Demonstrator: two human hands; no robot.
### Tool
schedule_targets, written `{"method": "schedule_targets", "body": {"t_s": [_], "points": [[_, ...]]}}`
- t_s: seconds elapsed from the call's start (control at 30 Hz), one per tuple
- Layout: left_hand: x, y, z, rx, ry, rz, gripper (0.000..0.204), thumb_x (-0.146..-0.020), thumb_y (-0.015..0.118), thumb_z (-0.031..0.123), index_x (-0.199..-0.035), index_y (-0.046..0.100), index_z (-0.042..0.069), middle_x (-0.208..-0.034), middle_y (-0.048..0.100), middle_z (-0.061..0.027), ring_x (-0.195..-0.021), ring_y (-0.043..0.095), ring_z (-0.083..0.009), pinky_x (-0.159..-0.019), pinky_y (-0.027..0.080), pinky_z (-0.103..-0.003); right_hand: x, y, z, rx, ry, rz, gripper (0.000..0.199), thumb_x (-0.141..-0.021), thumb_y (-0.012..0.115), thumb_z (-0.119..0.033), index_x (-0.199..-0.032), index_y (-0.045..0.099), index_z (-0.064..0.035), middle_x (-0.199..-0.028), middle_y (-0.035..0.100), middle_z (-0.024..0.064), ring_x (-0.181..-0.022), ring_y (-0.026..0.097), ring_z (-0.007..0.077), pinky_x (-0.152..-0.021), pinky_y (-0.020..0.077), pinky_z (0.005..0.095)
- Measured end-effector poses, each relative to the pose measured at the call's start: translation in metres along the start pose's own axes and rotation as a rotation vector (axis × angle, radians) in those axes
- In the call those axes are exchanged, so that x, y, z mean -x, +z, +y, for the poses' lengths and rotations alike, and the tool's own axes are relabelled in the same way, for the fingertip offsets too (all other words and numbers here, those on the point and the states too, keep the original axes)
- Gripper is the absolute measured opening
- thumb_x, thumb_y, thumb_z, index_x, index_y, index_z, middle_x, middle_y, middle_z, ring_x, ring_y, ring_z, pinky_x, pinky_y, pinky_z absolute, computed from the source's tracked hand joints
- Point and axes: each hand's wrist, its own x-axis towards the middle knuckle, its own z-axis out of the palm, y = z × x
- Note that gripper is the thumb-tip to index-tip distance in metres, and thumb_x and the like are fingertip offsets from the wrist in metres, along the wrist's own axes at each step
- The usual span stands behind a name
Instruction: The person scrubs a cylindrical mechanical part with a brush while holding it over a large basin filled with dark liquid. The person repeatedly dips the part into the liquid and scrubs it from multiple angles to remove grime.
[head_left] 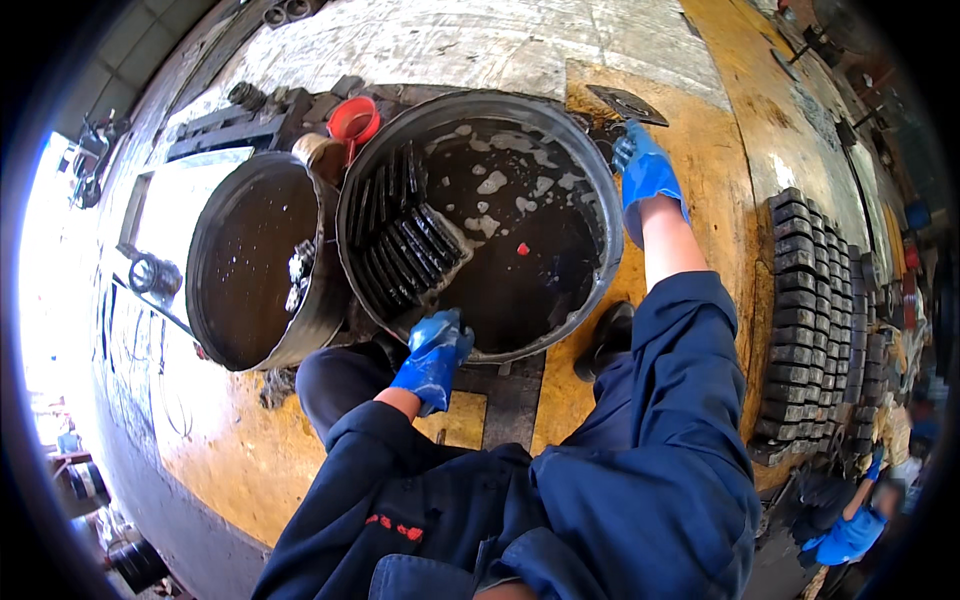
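A large round metal tub of dark water stands in front of me. Ribbed black metal parts lie stacked along its left side, partly under the water. Patches of foam and a small red thing float to the right of them. My left hand, in a blue glove, is at the tub's near rim with its fingers curled; what they hold, if anything, is hidden. Outside the far right rim, my gloved right hand is closed beside a dark flat plate; its grip is too small to make out.
Left of the tub stands a second drum of brownish liquid. A red dipper sits behind, between the two. Stacked dark blocks line the right side. Another person in blue is at the lower right.
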Motion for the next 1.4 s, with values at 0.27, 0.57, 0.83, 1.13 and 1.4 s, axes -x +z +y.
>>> {"method": "schedule_targets", "body": {"t_s": [0.27, 0.57, 0.83, 1.13, 1.4], "points": [[-0.004, 0.004, 0.000, -0.020, -0.016, 0.051, 0.036, -0.084, 0.061, 0.036, -0.109, 0.068, 0.010, -0.109, 0.070, -0.0188, -0.103, 0.065, -0.0407, -0.091, 0.052, -0.050, 0.050, -0.008, 0.102, 0.708, 0.266, -0.170, 0.029, -0.091, 0.073, -0.032, -0.109, 0.069, -0.0097, -0.090, 0.071, 0.0036, -0.077, 0.067, 0.0168, -0.071, 0.0536, 0.0362], [-0.010, 0.001, 0.003, -0.040, -0.046, -0.004, 0.041, -0.086, 0.061, 0.036, -0.118, 0.066, 0.011, -0.114, 0.070, -0.0161, -0.107, 0.065, -0.0385, -0.094, 0.052, -0.049, 0.086, -0.009, 0.136, 1.389, 0.076, -0.394, 0.053, -0.082, 0.076, -0.047, -0.104, 0.071, 0.0004, -0.092, 0.072, 0.0132, -0.077, 0.066, 0.0236, -0.073, 0.0534, 0.0401], [-0.006, 0.001, -0.002, -0.034, -0.083, -0.064, 0.042, -0.085, 0.062, 0.038, -0.118, 0.066, 0.012, -0.116, 0.069, -0.0160, -0.109, 0.065, -0.0380, -0.094, 0.052, -0.049, 0.102, 0.019, 0.182, 1.287, 0.189, -0.401, 0.044, -0.076, 0.082, -0.034, -0.099, 0.070, 0.0013, -0.096, 0.071, 0.0178, -0.088, 0.067, 0.0289, -0.080, 0.0525, 0.0414], [-0.016, 0.002, -0.008, 0.172, 0.072, -0.041, 0.052, -0.087, 0.062, 0.048, -0.120, 0.066, 0.009, -0.119, 0.068, -0.0186, -0.110, 0.065, -0.0367, -0.097, 0.051, -0.046, 0.126, 0.020, 0.195, 1.587, 0.005, -0.494, 0.037, -0.086, 0.067, -0.042, -0.105, 0.072, -0.0101, -0.108, 0.071, 0.0179, -0.104, 0.066, 0.0399, -0.089, 0.0528, 0.0462], [-0.171, -0.134, -0.018, 0.013, 0.112, 0.467, 0.057, -0.088, 0.061, 0.047, -0.123, 0.065, 0.003, -0.118, 0.068, -0.0218, -0.112, 0.065, -0.0349, -0.096, 0.051, -0.043, 0.190, 0.007, 0.113, 1.457, -0.223, -0.342, 0.031, -0.087, 0.067, -0.044, -0.094, 0.071, -0.0138, -0.093, 0.072, 0.0108, -0.090, 0.069, 0.0341, -0.078, 0.0544, 0.0452]]}}
